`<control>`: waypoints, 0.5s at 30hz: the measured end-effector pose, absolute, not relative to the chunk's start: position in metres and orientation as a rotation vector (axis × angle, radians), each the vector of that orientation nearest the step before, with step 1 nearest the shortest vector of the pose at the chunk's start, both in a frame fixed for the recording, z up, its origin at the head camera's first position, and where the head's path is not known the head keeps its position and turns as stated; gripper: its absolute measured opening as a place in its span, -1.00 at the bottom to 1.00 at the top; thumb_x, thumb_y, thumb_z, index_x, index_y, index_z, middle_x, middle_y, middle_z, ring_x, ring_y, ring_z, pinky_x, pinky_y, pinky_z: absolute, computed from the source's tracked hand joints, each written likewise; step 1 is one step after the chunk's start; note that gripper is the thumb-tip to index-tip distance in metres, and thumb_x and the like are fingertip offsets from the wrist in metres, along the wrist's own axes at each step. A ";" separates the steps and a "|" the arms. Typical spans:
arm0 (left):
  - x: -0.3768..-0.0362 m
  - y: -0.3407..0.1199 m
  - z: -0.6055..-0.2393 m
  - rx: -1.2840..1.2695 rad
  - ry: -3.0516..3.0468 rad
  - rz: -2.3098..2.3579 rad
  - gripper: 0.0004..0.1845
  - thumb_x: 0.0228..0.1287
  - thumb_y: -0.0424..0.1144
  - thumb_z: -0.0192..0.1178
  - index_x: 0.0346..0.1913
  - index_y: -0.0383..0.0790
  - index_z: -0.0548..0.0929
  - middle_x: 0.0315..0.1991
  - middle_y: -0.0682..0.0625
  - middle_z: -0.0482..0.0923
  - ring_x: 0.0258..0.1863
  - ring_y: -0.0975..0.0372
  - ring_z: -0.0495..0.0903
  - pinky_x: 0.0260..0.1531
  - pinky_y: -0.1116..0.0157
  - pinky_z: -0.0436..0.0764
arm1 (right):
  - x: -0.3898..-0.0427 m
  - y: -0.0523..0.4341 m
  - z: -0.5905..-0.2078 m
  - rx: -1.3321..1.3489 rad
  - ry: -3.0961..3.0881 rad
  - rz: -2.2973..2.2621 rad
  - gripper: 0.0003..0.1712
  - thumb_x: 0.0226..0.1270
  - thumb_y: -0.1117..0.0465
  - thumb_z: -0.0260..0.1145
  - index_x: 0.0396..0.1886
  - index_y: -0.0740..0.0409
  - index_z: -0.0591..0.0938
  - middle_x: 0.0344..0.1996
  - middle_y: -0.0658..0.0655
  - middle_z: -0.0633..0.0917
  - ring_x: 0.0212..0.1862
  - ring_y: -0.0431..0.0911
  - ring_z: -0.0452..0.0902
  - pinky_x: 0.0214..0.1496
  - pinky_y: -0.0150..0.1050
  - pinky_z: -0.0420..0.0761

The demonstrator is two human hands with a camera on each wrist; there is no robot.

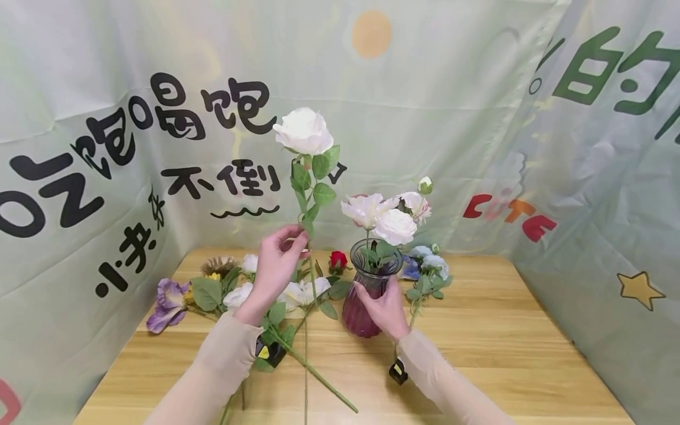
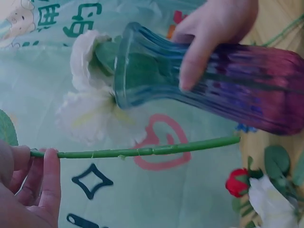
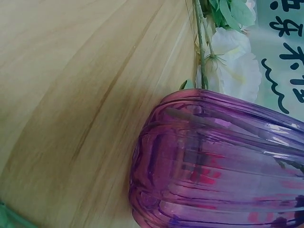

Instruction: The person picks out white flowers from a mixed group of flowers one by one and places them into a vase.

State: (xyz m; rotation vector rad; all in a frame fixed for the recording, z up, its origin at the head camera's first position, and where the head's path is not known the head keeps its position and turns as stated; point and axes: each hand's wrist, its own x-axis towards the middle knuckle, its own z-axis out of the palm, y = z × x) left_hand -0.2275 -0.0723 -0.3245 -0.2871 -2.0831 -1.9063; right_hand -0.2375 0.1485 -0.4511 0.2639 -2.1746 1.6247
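My left hand (image 1: 278, 260) pinches the stem of a white rose (image 1: 304, 131) and holds it upright left of the vase, its bloom high above the table. In the left wrist view the green stem (image 2: 152, 152) runs out past the fingers and its lower end is free. My right hand (image 1: 383, 307) grips a ribbed glass vase (image 1: 355, 316), the thumb across its front. The glass shades from blue at the rim to purple-pink at the base. White flowers (image 1: 395, 227) and a pale bud (image 1: 425, 185) rise from its mouth. In the right wrist view a dark stem shows inside the vase (image 3: 209, 166).
On the wooden table (image 1: 478, 348) lie a purple flower (image 1: 169, 304), white blooms (image 1: 305, 292) and a red rose (image 1: 337, 260), left of the vase. Blue flowers (image 1: 432, 264) lie to its right. A loose green stem (image 1: 324, 381) points toward the front. Printed cloth (image 1: 451, 130) surrounds the table.
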 end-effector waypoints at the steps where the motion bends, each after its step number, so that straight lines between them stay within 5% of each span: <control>1: -0.228 -0.069 -0.322 -0.296 -2.073 -1.916 -0.80 0.46 -0.37 0.13 -0.01 -0.42 0.66 -0.11 -0.33 0.66 -0.35 0.37 0.69 -0.16 0.27 0.78 | -0.237 0.148 -0.451 0.258 -2.179 1.627 -0.31 0.18 0.34 0.49 0.27 0.34 0.40 0.10 0.35 0.66 0.12 0.15 0.64 0.28 -0.05 0.61; 5: -0.233 -0.058 -0.311 -0.330 -2.042 -1.912 -0.80 0.45 -0.37 0.14 -0.03 -0.43 0.66 -0.11 -0.35 0.66 -0.37 0.37 0.70 -0.20 0.31 0.78 | -0.237 0.147 -0.450 0.236 -2.191 1.628 -0.28 0.17 0.37 0.48 0.29 0.39 0.37 0.12 0.41 0.64 0.15 0.22 0.62 0.31 0.06 0.58; 12: -0.236 -0.041 -0.286 -0.410 -1.932 -1.918 -0.79 0.47 -0.40 0.10 -0.02 -0.49 0.64 -0.14 -0.33 0.65 -0.28 0.13 0.74 -0.21 0.35 0.77 | -0.238 0.150 -0.453 0.263 -2.181 1.613 -0.33 0.18 0.26 0.52 0.24 0.27 0.43 0.08 0.27 0.69 0.10 0.08 0.65 0.27 -0.06 0.62; 15: -0.237 -0.037 -0.275 -0.441 -1.884 -1.915 -0.80 0.48 -0.41 0.08 -0.03 -0.50 0.63 -0.19 -0.24 0.64 -0.32 0.22 0.72 -0.21 0.33 0.78 | -0.238 0.151 -0.454 0.295 -2.169 1.603 -0.33 0.19 0.22 0.52 0.23 0.27 0.43 0.06 0.26 0.69 0.08 0.08 0.67 0.24 -0.07 0.64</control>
